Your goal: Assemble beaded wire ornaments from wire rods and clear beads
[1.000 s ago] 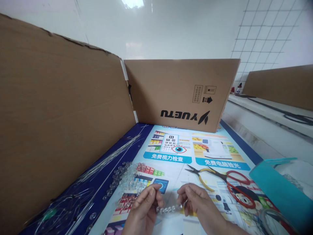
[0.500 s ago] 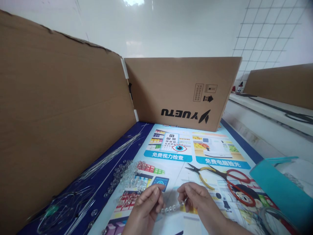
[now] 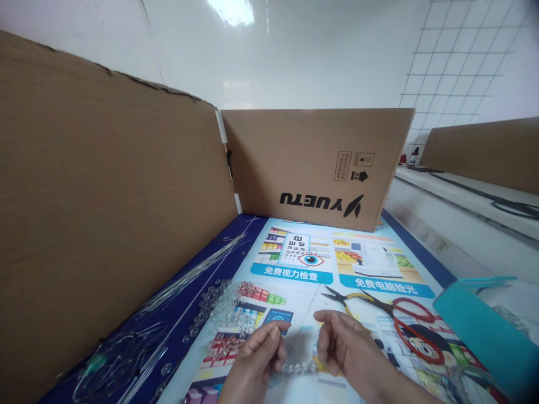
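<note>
A short row of clear round beads (image 3: 298,368) runs from the fingers of my left hand toward my right. My left hand (image 3: 260,354) is closed in a pinch, thumb against forefinger, at the left end of this strand. Its thread is too thin to make out. My right hand (image 3: 349,342) is just beyond the strand's right end, with the forefinger reaching out and the other fingers loosely curled; no bead shows in it. Left of my hands lies a spread of loose clear beads (image 3: 231,308), some of them looking pinkish over the printed sheet.
Beyond my right hand lie yellow-handled pliers (image 3: 337,295) and red-handled scissors (image 3: 415,317). A teal pouch (image 3: 475,320) is at the right. Thin wires (image 3: 189,275) stretch along the left. Cardboard panels (image 3: 311,163) stand at the back and left. A coil (image 3: 475,379) lies near front right.
My right hand has lifted slightly and come away from the beads' right end, its fingers looser. My left hand keeps its pinch. The whole view has shifted a little.
</note>
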A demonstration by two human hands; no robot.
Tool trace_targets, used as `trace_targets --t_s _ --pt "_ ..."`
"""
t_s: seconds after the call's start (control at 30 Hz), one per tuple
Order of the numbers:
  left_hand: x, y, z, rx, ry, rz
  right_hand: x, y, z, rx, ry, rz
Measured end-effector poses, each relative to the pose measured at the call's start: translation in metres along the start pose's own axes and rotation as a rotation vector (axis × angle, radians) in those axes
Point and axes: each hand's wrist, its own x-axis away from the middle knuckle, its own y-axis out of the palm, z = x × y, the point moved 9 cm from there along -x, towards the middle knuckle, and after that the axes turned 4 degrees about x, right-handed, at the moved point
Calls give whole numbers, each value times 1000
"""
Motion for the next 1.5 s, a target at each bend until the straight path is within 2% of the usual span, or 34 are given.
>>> trace_targets --t_s 0.2,0.4,0.57,0.77,0.87,1.07,1.27,1.4,1.5 --pt "-1 1 0 26 -1 -21 -1 6 -4 -108 -16 -67" --pt "-6 2 -4 76 24 -86 0 7 -4 -133 -23 -99" --pt "-12 -3 -10 88 33 -91 1 12 1 -125 3 -134" --pt "-2 3 0 29 54 -71 2 19 12 10 39 -193" --pt "0 5 2 -33 57 -71 2 18 13 116 9 -200" --pt "-7 -6 -9 -136 41 -50 4 17 15 250 1 -217" --pt "-5 -9 -10 -49 24 -15 2 17 14 210 -26 -175" --pt "-6 -7 -6 13 48 -26 2 11 17 269 -4 -119" --pt "-11 -10 -11 0 44 -35 2 10 16 312 -11 -92"
